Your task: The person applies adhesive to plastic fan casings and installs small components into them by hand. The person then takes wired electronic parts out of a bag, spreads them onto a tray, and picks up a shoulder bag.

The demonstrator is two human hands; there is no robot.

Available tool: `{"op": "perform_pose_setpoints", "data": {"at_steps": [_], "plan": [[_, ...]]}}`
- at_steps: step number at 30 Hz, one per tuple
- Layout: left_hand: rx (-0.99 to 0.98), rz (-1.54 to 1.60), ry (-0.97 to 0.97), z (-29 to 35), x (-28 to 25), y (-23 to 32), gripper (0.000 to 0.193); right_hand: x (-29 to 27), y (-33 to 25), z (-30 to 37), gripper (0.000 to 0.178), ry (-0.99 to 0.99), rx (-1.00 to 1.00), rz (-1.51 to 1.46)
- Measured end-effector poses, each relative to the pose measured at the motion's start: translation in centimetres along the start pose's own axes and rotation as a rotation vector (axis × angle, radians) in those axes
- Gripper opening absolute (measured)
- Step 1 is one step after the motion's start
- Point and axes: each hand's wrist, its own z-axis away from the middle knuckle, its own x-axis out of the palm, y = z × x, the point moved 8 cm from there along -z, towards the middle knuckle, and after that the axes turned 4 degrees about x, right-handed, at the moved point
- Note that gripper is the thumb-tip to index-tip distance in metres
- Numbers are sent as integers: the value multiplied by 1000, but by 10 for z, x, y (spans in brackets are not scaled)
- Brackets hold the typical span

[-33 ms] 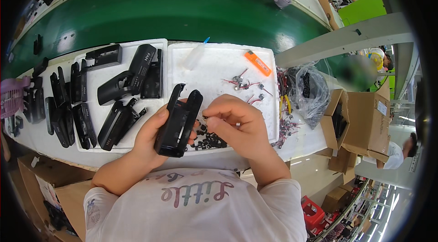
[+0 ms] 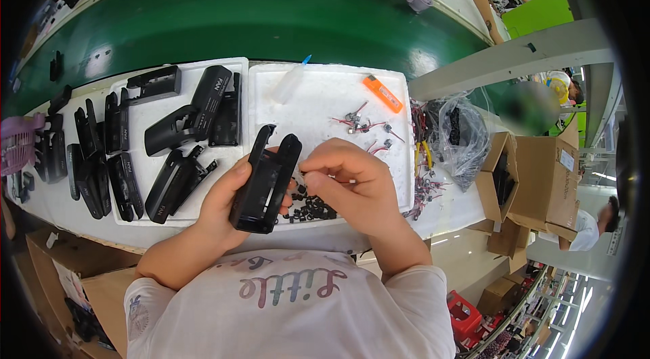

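My left hand (image 2: 227, 200) is wrapped round a black plastic fan housing (image 2: 265, 183), tilted with its hollow side showing. Close to its right edge, my right hand (image 2: 355, 186) is closed in a pinch on a small black plastic part (image 2: 302, 172), only partly visible between the fingertips. Below the hands, a pile of small black parts (image 2: 317, 210) lies on the white foam tray (image 2: 264, 78). Several small wired components (image 2: 355, 122) with red leads are farther back on that tray.
An orange box-shaped object (image 2: 383, 93) and a clear bottle with a blue tip (image 2: 291, 81) lie at the tray's back. Several black housings (image 2: 172, 130) crowd the left tray. A green conveyor belt (image 2: 271, 20) runs beyond. Cardboard boxes (image 2: 545, 183) and a clear plastic bag (image 2: 467, 149) stand right.
My right hand's fingers have shifted very slightly. The fan housing and my left hand stay in the same place.
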Motion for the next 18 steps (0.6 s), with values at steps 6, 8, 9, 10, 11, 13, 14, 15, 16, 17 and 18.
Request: {"op": "perform_pose_setpoints", "data": {"at_steps": [6,8,9,10,11,13,14,15,16,17,18], "plan": [[-30,-32,8,0,0,-6,50,14,-29,-9,24,-44,-333,448],[-28,-33,11,0,2,-6,50,18,-31,-12,27,9,-345,589],[-27,-33,12,0,3,-6,50,21,-32,-13,27,9,-345,590],[-27,-33,12,0,5,-5,50,23,-32,-15,29,26,-329,620],[-19,-46,2,0,8,-4,50,24,-31,-16,31,42,-314,650],[-14,-58,-11,0,10,-3,50,28,-31,-17,34,39,-335,715],[-12,-61,-13,-1,10,-3,49,30,-31,-16,37,35,-356,778],[-9,-64,-12,-1,10,-3,49,31,-32,-17,37,33,-356,777],[-8,-64,-11,0,10,-3,49,33,-33,-17,38,18,-354,789],[-8,-62,5,0,9,-3,48,34,-33,-18,40,3,-353,801],[-10,-61,18,0,8,-3,48,35,-33,-18,40,2,-353,802]]}}
